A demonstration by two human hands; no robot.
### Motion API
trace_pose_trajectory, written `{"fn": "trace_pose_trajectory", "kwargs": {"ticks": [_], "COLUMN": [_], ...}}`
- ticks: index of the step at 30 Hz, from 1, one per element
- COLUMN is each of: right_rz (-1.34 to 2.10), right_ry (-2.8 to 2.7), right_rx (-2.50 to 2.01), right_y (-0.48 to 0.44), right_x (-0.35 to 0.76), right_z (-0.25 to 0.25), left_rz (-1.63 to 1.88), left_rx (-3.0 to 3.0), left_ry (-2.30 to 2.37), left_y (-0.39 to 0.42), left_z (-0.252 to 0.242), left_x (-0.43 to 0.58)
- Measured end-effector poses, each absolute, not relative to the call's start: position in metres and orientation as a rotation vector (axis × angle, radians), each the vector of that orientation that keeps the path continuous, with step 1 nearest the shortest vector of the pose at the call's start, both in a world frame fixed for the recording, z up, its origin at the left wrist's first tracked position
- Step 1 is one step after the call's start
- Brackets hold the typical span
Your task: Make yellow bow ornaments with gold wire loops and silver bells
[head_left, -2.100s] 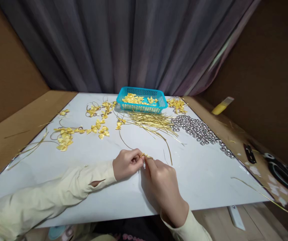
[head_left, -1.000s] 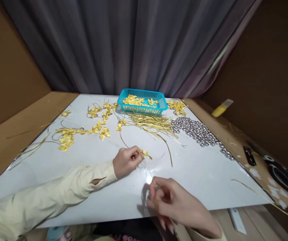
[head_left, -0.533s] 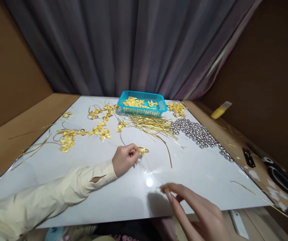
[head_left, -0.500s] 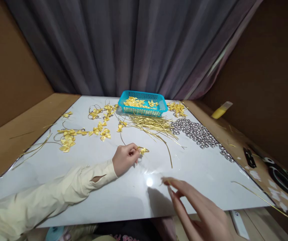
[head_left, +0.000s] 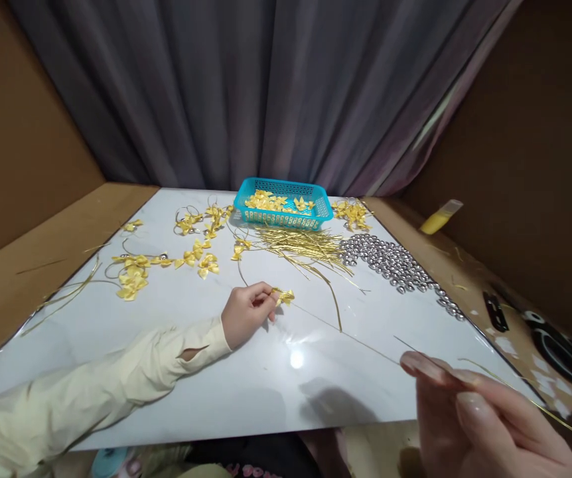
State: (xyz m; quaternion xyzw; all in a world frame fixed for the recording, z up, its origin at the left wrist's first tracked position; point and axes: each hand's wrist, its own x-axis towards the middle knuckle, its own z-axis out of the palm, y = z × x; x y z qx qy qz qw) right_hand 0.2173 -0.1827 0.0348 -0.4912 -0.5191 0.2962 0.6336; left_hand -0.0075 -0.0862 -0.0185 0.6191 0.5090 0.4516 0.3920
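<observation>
Near the middle of the white table, my left hand (head_left: 249,313) is closed, thumb and finger pinching a yellow ribbon bow (head_left: 285,297) with gold cord. A thin thread (head_left: 346,333) stretches from the bow toward the lower right. At its other end my right hand (head_left: 480,411) is closed in a pinch on the thread, with a thin needle-like piece (head_left: 405,342) sticking out at its fingertips. Beyond my left hand lie a pile of gold cords (head_left: 306,244) and another yellow bow (head_left: 241,248).
A blue basket (head_left: 281,218) of yellow bows stands at the back. Silver beads (head_left: 395,262) lie at the right. More bows (head_left: 134,272) with cords spread across the left. Black scissors (head_left: 559,352) and a yellow-handled tool (head_left: 440,217) are beyond the right edge.
My right hand has moved right, away from my left hand, and the thread between them now shows as a straight line. My left hand has barely moved and keeps its pinch.
</observation>
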Motion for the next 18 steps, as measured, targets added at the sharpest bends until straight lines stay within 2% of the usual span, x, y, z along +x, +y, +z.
{"fn": "trace_pose_trajectory", "kwargs": {"ticks": [3,13,18], "right_rz": [0.854,0.965,1.451], "right_ry": [-1.13,-1.043,-1.092], "right_rx": [-0.874,-0.98,-1.085], "right_y": [-0.173,-0.17,-0.168], "right_x": [0.213,0.228,0.206], "right_z": [0.03,0.028,0.036], "left_rz": [1.159,1.12,1.095], "left_rx": [1.544,1.443,1.39], "left_ry": [1.269,1.229,1.206], "left_y": [-0.087,-0.085,-0.087], "left_z": [-0.018,-0.02,-0.018], "left_x": [-0.007,-0.007,-0.004]}}
